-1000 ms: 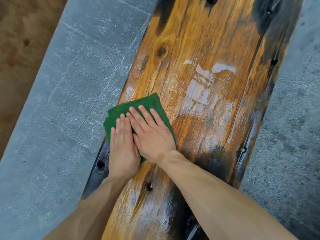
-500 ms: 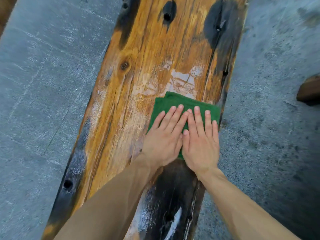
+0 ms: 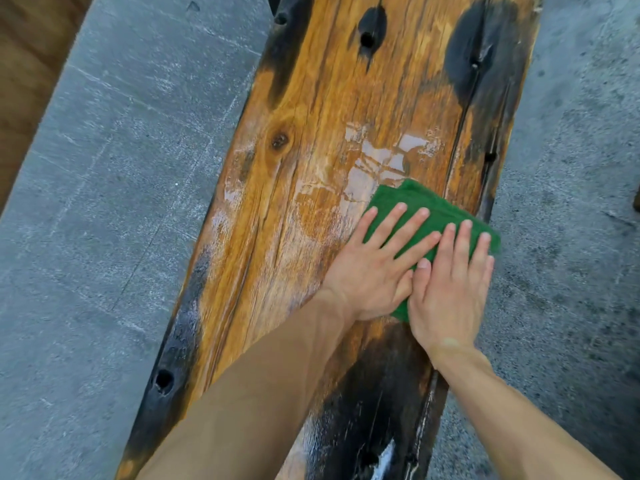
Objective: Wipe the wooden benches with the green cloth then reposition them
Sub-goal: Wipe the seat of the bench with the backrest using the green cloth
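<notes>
A long wooden bench (image 3: 322, 109), orange-brown with black scorched patches and bolt holes, runs from the bottom middle to the top of the head view. A folded green cloth (image 3: 420, 202) lies on it near its right edge, one corner reaching over the edge. My left hand (image 3: 377, 268) and my right hand (image 3: 450, 289) press flat on the cloth side by side, fingers spread and pointing away from me. The hands hide most of the cloth. Pale wet streaks shine on the wood just beyond and to the left of the cloth.
Grey concrete floor (image 3: 104, 202) lies on both sides of the bench. A brown strip of ground (image 3: 27, 64) shows at the top left. A small dark object (image 3: 636, 202) peeks in at the right frame edge.
Both hands slid the cloth across the bench from its left edge to its right edge. In the last half second it has stayed near the right edge.
</notes>
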`<state>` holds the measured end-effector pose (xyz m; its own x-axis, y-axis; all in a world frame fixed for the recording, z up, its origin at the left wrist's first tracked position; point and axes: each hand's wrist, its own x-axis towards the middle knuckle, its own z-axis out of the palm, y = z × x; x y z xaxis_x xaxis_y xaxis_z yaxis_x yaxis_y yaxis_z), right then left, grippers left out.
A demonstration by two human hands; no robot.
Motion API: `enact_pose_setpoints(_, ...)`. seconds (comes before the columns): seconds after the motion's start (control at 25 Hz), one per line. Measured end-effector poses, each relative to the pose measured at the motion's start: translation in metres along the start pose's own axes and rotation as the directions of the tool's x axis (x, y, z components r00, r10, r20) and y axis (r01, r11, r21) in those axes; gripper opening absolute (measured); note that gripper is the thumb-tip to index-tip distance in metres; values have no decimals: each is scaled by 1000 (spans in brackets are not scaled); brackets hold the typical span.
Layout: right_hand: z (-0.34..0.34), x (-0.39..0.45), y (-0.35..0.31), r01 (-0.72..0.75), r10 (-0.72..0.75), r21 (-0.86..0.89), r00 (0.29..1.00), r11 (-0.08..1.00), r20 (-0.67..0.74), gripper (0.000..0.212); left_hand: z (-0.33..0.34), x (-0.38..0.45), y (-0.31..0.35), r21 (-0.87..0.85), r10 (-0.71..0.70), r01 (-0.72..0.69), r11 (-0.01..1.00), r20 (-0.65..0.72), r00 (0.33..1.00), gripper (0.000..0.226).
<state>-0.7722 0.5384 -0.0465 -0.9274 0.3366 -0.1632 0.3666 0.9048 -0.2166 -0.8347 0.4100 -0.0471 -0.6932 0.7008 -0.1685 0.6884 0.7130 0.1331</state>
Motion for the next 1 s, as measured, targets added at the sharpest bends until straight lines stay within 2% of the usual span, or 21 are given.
enact_pose_setpoints(0.2,5,36,-71,199,-195,-59,978,978,74,64,-2,-25,-69,0,-193,193,981,-34,981,61)
enact_pose_setpoints(0.36,18,44,-132,418,-408,-64,904,906,129,63,3,-69,-116,-33,-381,379,925,-70,922,61)
enact_pose_setpoints(0.48,28,48,-171,570,-557,-48,814,820,166,63,9,-100,-132,-73,-552,547,834,-85,830,61)
enact_pose_setpoints(0.6,32,59,-194,691,-672,-37,712,721,204,61,13,-114,-131,-195,-710,688,699,-81,699,62)
enact_pose_setpoints(0.72,31,70,-196,751,-730,-24,648,660,216,60,12,-106,-127,-212,-793,771,601,-38,608,63)
enact_pose_setpoints(0.76,30,73,-194,753,-734,-16,646,658,209,59,10,-101,-126,-179,-793,777,603,-28,609,64)
enact_pose_setpoints(0.8,28,76,-186,732,-717,-14,670,681,194,59,7,-94,-125,-144,-767,758,636,-15,641,64)
enact_pose_setpoints(0.88,22,79,-161,641,-631,-18,760,767,158,60,1,-74,-119,-95,-679,678,729,18,734,64)
enact_pose_setpoints(1.0,8,85,-106,508,-500,-42,857,861,123,59,-6,-30,-90,-63,-554,553,831,13,833,63)
